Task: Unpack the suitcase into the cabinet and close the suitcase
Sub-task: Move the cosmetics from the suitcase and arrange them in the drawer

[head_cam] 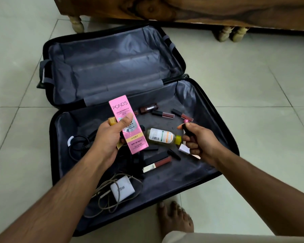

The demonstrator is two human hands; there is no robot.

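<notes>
Open suitcase (209, 165) lying flat on the tiled floor (253, 85), both halves lined in grey; its hinge line runs from about 8 o'clock to 2 o'clock, the lid half at 11 o'clock and the filled half nearest the viewer. Pink carton (128, 124), held above the filled half, long axis running 11 o'clock to 5 o'clock, printed top end pointing toward 11 o'clock. Left hand (109, 139) grasps the carton, thumb across its front face, with a small yellow-capped item (112, 120) clamped alongside. Right hand (198, 141) is clenched around a dark lipstick (188, 132) with a pink tip, which points toward 11 o'clock. Between the hands, a clear bottle (161, 135) lies on its side, yellow cap toward 3 o'clock. Lip-colour tubes lie scattered at 12 o'clock and 6 o'clock of the bottle. White charger (122, 189) with coiled cable at 7 o'clock. Wooden cabinet (200, 9) on turned legs stands at 12 o'clock beyond the lid.
</notes>
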